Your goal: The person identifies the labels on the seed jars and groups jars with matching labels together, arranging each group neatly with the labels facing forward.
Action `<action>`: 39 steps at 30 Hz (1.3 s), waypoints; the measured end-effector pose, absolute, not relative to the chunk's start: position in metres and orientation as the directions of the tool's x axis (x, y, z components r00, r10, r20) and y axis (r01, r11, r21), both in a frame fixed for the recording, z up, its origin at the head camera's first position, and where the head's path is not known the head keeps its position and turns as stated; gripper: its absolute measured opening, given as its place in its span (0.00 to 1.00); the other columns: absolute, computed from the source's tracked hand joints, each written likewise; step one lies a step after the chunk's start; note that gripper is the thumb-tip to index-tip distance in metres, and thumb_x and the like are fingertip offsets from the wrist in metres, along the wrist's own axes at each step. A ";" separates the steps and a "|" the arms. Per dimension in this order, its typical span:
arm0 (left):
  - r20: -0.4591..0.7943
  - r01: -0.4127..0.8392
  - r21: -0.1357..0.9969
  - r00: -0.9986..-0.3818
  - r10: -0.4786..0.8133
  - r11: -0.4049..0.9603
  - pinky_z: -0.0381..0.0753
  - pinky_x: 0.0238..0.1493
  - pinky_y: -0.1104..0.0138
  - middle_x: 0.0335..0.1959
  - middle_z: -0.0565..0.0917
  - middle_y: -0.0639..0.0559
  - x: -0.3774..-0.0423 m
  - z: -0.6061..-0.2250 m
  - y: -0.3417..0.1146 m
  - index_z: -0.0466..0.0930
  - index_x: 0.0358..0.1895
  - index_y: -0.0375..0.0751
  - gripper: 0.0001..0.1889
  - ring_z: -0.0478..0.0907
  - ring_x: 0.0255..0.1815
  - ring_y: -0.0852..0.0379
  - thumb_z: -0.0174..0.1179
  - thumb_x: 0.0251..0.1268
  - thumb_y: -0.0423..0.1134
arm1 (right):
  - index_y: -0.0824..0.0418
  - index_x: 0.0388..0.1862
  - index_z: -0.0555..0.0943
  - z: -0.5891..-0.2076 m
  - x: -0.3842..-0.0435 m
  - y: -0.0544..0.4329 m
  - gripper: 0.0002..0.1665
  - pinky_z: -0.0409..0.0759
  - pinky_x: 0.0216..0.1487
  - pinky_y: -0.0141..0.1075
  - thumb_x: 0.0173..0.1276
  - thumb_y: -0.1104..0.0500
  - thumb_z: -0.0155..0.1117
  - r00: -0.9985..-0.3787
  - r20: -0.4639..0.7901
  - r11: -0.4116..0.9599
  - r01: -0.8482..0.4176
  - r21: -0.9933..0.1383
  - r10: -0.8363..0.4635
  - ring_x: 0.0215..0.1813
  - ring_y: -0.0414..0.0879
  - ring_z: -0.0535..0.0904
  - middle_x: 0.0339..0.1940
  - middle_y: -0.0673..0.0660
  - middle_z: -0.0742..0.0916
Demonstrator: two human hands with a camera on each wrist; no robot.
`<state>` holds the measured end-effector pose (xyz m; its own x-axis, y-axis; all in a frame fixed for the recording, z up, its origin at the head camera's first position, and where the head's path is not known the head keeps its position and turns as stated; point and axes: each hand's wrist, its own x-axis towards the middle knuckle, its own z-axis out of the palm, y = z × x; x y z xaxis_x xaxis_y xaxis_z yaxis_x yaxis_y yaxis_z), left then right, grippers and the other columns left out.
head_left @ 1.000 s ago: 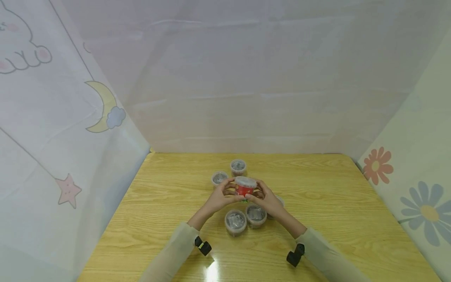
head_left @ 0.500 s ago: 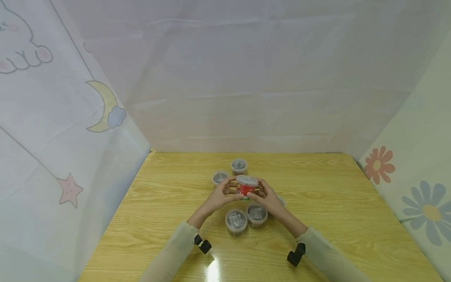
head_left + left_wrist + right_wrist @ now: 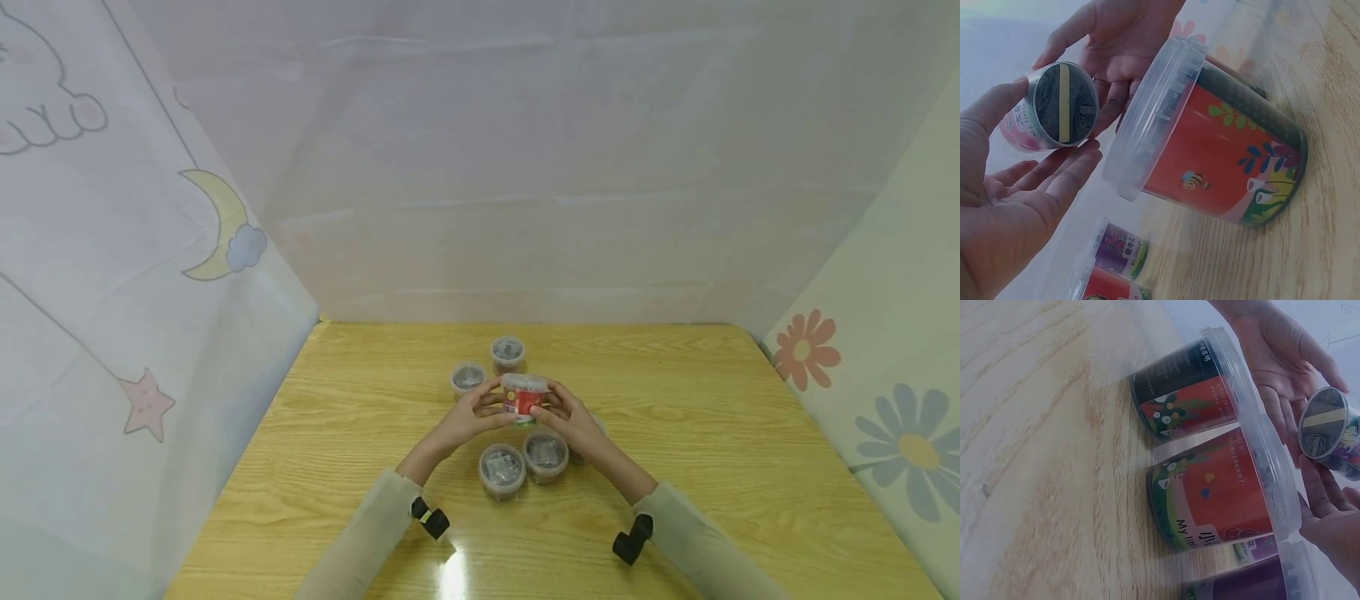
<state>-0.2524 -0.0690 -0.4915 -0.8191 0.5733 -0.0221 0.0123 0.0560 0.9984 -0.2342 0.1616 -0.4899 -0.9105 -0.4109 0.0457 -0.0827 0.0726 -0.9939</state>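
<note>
From here both forearms reach forward, the left hand (image 3: 465,421) and right hand (image 3: 570,422) pinching a lidded tub (image 3: 523,402) between them, above the table (image 3: 690,417). Nearer the person than it, a red tub (image 3: 1219,494) reads "My litt…". Since a second ago, the lidded tub has turned, showing more white label.
</note>
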 end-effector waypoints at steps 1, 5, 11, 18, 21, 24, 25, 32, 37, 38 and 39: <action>-0.022 0.011 0.998 -0.820 0.572 0.054 0.74 0.58 0.59 0.67 0.66 0.46 -0.252 -0.492 -0.069 0.50 0.73 0.53 0.41 0.66 0.65 0.49 0.63 0.59 0.49 | 0.53 0.72 0.55 -0.490 -0.234 0.162 0.35 0.74 0.58 0.48 0.70 0.53 0.55 -0.909 0.050 0.071 -0.087 -0.994 -0.413 0.63 0.59 0.69 0.63 0.63 0.72; -0.030 -0.005 0.999 -0.826 0.564 0.046 0.74 0.58 0.59 0.66 0.67 0.45 -0.252 -0.491 -0.068 0.50 0.73 0.51 0.40 0.67 0.64 0.48 0.62 0.60 0.46 | 0.54 0.72 0.56 -0.491 -0.234 0.162 0.34 0.76 0.56 0.45 0.70 0.53 0.55 -0.907 0.053 0.079 -0.094 -0.992 -0.417 0.60 0.55 0.73 0.60 0.62 0.75; -0.023 -0.012 1.000 -0.842 0.539 0.024 0.75 0.56 0.59 0.65 0.67 0.45 -0.251 -0.489 -0.066 0.49 0.72 0.50 0.41 0.70 0.62 0.48 0.64 0.59 0.45 | 0.55 0.72 0.56 -0.490 -0.235 0.163 0.33 0.76 0.56 0.42 0.71 0.54 0.53 -0.905 0.051 0.090 -0.098 -0.991 -0.422 0.59 0.52 0.73 0.60 0.61 0.75; 0.014 0.008 1.000 -0.869 0.495 -0.014 0.78 0.53 0.61 0.62 0.69 0.44 -0.249 -0.488 -0.064 0.51 0.72 0.48 0.42 0.73 0.58 0.48 0.66 0.57 0.44 | 0.58 0.71 0.56 -0.488 -0.236 0.162 0.32 0.77 0.55 0.44 0.72 0.56 0.52 -0.902 0.084 0.099 -0.138 -0.985 -0.423 0.58 0.53 0.74 0.59 0.65 0.74; 0.021 0.019 1.000 -0.878 0.479 -0.008 0.79 0.52 0.61 0.62 0.70 0.44 -0.249 -0.488 -0.063 0.51 0.72 0.48 0.41 0.74 0.57 0.49 0.65 0.58 0.42 | 0.58 0.71 0.56 -0.488 -0.236 0.161 0.32 0.76 0.55 0.47 0.72 0.55 0.53 -0.908 0.077 0.101 -0.130 -0.986 -0.412 0.57 0.50 0.75 0.59 0.64 0.74; 0.027 0.032 0.999 -0.884 0.467 0.002 0.78 0.53 0.61 0.62 0.70 0.44 -0.248 -0.488 -0.062 0.51 0.72 0.48 0.40 0.73 0.58 0.48 0.64 0.59 0.39 | 0.58 0.71 0.56 -0.488 -0.236 0.160 0.33 0.75 0.56 0.50 0.71 0.55 0.53 -0.912 0.074 0.097 -0.124 -0.988 -0.403 0.57 0.50 0.75 0.60 0.64 0.74; 0.034 0.041 0.999 -0.885 0.464 0.004 0.78 0.53 0.60 0.62 0.69 0.43 -0.248 -0.487 -0.061 0.51 0.72 0.47 0.40 0.73 0.58 0.46 0.64 0.59 0.38 | 0.57 0.71 0.57 -0.487 -0.236 0.160 0.33 0.75 0.56 0.50 0.71 0.54 0.54 -0.916 0.067 0.099 -0.115 -0.988 -0.395 0.58 0.51 0.75 0.60 0.63 0.74; 0.085 0.115 0.993 -0.891 0.447 0.040 0.78 0.54 0.60 0.62 0.69 0.40 -0.233 -0.462 -0.058 0.52 0.71 0.40 0.40 0.72 0.58 0.43 0.64 0.58 0.36 | 0.57 0.71 0.57 -0.486 -0.237 0.158 0.33 0.74 0.56 0.53 0.70 0.54 0.55 -0.927 0.055 0.102 -0.099 -0.990 -0.371 0.60 0.59 0.72 0.62 0.64 0.73; 0.077 0.116 0.992 -0.884 0.461 0.057 0.77 0.54 0.61 0.62 0.69 0.40 -0.233 -0.461 -0.059 0.52 0.71 0.42 0.40 0.70 0.59 0.42 0.64 0.58 0.37 | 0.58 0.71 0.57 -0.484 -0.237 0.157 0.33 0.72 0.57 0.56 0.71 0.56 0.55 -0.931 0.063 0.108 -0.109 -0.988 -0.360 0.60 0.59 0.73 0.62 0.65 0.73; 0.072 0.113 0.992 -0.882 0.467 0.060 0.77 0.54 0.60 0.63 0.68 0.40 -0.233 -0.461 -0.059 0.51 0.71 0.42 0.40 0.70 0.59 0.42 0.64 0.59 0.37 | 0.57 0.71 0.57 -0.484 -0.237 0.157 0.33 0.72 0.57 0.55 0.70 0.55 0.55 -0.932 0.066 0.110 -0.112 -0.988 -0.357 0.59 0.58 0.73 0.62 0.65 0.74; 0.064 0.106 0.992 -0.878 0.473 0.061 0.77 0.54 0.60 0.63 0.68 0.40 -0.234 -0.460 -0.060 0.51 0.71 0.42 0.39 0.70 0.60 0.42 0.63 0.59 0.38 | 0.57 0.71 0.58 -0.483 -0.237 0.158 0.33 0.72 0.57 0.56 0.70 0.55 0.56 -0.933 0.069 0.109 -0.115 -0.987 -0.354 0.59 0.57 0.74 0.62 0.64 0.74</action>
